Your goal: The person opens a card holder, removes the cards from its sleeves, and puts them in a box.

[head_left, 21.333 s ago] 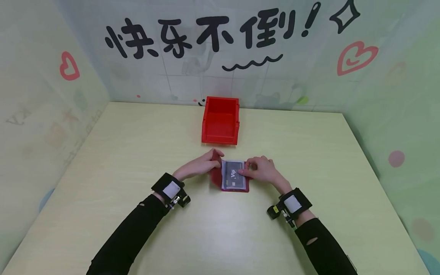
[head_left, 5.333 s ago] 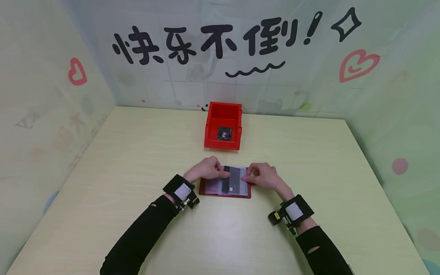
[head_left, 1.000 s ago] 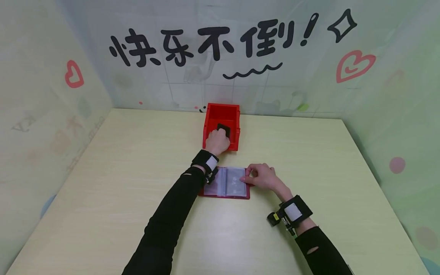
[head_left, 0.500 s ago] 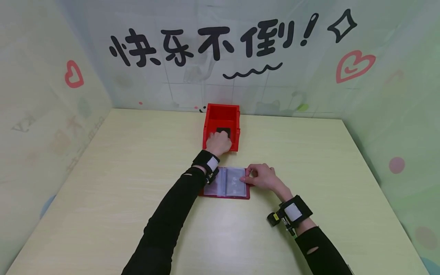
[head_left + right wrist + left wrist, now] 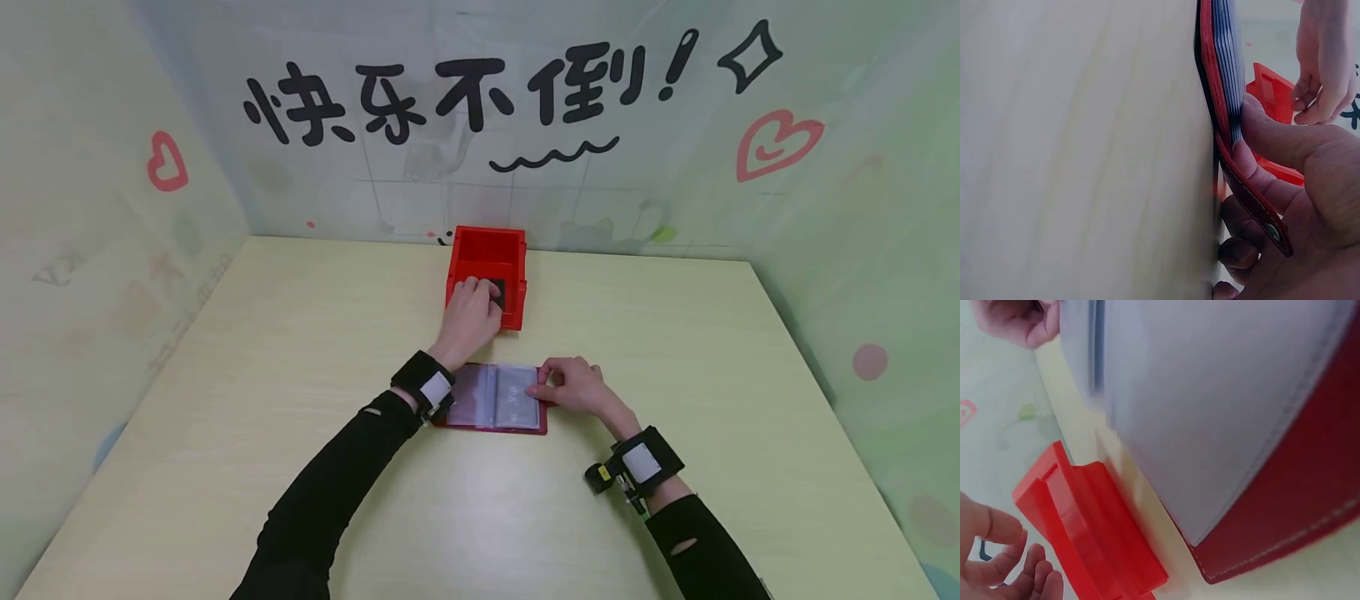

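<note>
My left hand (image 5: 467, 323) is over the near edge of the red bin (image 5: 487, 247), fingers loosely bent and holding nothing. Beside its fingertips a dark card (image 5: 498, 293) lies on the bin floor, partly hidden by the hand. A red card holder (image 5: 542, 423) lies spread on the table with clear plastic sleeves (image 5: 516, 407) showing. At its right edge, my right hand (image 5: 576, 386) pinches the sleeves and cover between thumb and fingers. The right wrist view shows the stack of sleeves (image 5: 1230, 69) edge-on and a snap strap (image 5: 1254, 197) sticking out across the fingers.
The bin stands at the back middle of the pale wooden table (image 5: 300, 333), close to the printed back wall (image 5: 420, 192). Printed side walls border the table left and right. The card holder sits just in front of the bin.
Cards have gone from the holder into the bin over the earlier frames. Within the last second my left hand has let go of the dark card and loosened. The right hand stays put.
</note>
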A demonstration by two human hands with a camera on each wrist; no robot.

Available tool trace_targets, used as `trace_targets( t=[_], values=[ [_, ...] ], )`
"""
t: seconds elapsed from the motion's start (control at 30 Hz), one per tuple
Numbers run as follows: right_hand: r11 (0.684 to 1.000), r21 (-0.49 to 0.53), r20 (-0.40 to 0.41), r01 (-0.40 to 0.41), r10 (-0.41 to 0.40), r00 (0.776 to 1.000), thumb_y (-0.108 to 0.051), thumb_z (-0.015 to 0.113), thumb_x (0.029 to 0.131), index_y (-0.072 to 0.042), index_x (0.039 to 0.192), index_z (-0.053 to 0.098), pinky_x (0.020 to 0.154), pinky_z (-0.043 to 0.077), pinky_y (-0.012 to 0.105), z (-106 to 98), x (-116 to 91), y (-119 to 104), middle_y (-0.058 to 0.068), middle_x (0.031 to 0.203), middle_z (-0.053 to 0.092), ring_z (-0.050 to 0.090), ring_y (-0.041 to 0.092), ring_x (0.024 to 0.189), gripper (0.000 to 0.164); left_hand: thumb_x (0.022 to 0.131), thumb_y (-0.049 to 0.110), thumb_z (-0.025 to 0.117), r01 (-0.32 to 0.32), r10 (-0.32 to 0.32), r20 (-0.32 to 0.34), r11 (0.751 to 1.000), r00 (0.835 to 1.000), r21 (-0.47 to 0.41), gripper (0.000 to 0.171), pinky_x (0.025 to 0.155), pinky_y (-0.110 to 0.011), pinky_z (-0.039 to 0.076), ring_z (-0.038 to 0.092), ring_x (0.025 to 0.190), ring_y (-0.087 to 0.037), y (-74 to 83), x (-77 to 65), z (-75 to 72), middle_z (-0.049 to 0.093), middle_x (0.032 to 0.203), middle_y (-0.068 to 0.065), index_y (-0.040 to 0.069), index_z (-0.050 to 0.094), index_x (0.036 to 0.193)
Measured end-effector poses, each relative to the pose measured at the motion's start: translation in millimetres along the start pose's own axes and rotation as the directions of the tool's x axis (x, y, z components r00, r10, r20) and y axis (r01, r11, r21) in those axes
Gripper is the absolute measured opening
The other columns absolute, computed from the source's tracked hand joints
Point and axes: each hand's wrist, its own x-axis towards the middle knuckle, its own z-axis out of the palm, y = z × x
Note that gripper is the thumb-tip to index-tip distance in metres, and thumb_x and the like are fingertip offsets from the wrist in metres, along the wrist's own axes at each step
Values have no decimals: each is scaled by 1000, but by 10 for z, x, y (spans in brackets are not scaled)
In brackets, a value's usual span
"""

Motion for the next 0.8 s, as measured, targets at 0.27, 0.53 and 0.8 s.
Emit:
trace_targets(
  t=[0.27, 0.53, 0.8],
  values=[
    [1000, 8, 14, -24, 24, 1000, -35, 75, 90, -14, 87, 64, 80, 26, 41, 1, 11, -10, 0, 63, 46, 49, 17, 72, 24, 95, 13, 63, -44, 62, 235, 996, 970, -80, 24, 72, -27, 52, 58, 81, -20, -21, -331, -73, 65, 93, -9, 5, 64, 118],
    [1000, 8, 12, -30, 30, 999, -36, 75, 90, -14, 88, 64, 82, 25, 44, -1, 9, -10, -1, 63, 46, 49, 18, 71, 25, 97, 14, 62, -21, 75, 406, 991, 911, -134, 30, 59, -23, 41, 54, 66, -17, -110, -461, 5, 60, 75, -6, 5, 65, 125],
    [1000, 4, 14, -20, 20, 1000, -35, 74, 90, -14, 88, 64, 83, 26, 47, 5, 11, -7, -1, 63, 45, 48, 18, 71, 24, 99, 16, 60, -30, 115, 470, 982, 875, -185, 37, 57, -21, 33, 48, 58, -15, -222, -493, 47, 52, 65, -3, 4, 62, 133]
  ],
)
